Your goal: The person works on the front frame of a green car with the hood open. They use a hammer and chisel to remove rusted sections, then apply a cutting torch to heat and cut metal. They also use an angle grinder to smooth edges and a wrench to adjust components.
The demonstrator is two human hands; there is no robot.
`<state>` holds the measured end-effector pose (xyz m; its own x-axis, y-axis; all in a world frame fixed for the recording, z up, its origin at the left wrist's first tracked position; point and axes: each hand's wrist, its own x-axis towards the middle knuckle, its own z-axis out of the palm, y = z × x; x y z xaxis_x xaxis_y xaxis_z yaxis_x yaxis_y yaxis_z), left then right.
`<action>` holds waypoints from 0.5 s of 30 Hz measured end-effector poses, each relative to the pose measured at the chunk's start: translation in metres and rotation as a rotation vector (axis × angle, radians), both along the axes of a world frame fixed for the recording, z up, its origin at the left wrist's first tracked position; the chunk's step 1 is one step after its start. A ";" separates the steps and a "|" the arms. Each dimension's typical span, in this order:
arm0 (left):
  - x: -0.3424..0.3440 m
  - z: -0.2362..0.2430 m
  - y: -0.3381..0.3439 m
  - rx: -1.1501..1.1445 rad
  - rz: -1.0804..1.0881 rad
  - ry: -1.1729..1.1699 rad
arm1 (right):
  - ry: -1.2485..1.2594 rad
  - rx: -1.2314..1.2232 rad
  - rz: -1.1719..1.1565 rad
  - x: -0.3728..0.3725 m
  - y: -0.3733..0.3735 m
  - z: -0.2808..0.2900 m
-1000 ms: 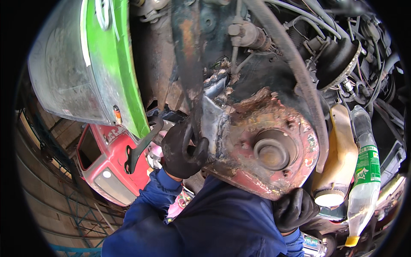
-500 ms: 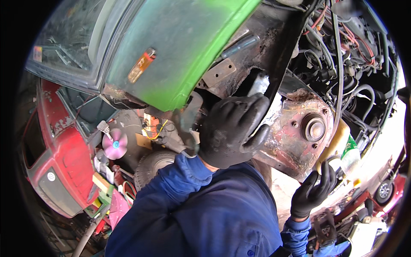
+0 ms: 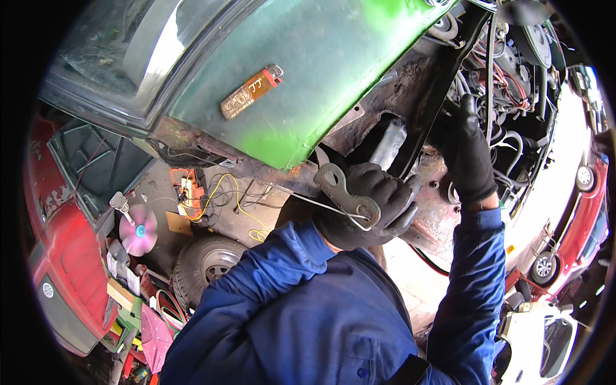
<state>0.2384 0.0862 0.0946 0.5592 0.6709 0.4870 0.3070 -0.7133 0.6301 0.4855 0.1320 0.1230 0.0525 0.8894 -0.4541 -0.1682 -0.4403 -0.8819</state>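
Observation:
My left hand (image 3: 378,208), in a black glove, is closed around a flat metal link (image 3: 333,179) with a hole at its rounded end and a pivot at the other. A thin pale rod runs beside the link. Just beyond the fingers, a shiny strip of sheet metal (image 3: 389,146) stands in a jagged opening in the rusty body panel (image 3: 423,70). My right hand (image 3: 471,154), also gloved, reaches over the edge of the engine bay with its fingers extended beside a black rail (image 3: 443,74). Its fingertips are partly in shadow, and no held object shows.
An orange lighter (image 3: 252,91) lies on the green car panel (image 3: 218,70). Hoses and wires (image 3: 513,90) crowd the engine bay at the right. To the left are a wheel (image 3: 208,260), a pink fan (image 3: 138,230), an orange device (image 3: 187,189) with cables, and a red vehicle (image 3: 70,250).
My right hand has moved up from the lower right to the engine bay edge. My left hand has turned, bringing the metal link into clear sight. The whole view has shifted.

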 end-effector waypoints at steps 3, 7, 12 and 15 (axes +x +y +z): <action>0.001 -0.003 -0.002 0.038 0.000 0.020 | 0.096 -0.052 -0.005 -0.001 0.008 -0.020; 0.001 -0.004 -0.004 0.000 -0.005 0.052 | 0.078 -0.100 0.047 0.007 0.014 -0.037; 0.002 -0.002 -0.002 -0.021 -0.013 0.060 | -0.215 0.133 0.325 0.014 0.018 -0.042; 0.001 0.003 -0.001 -0.067 0.005 0.055 | -0.505 0.217 0.423 0.016 0.020 -0.038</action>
<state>0.2398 0.0850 0.0973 0.5806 0.7039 0.4093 0.3460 -0.6683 0.6585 0.5015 0.1522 0.0846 -0.1608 0.9479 -0.2751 0.4330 -0.1827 -0.8827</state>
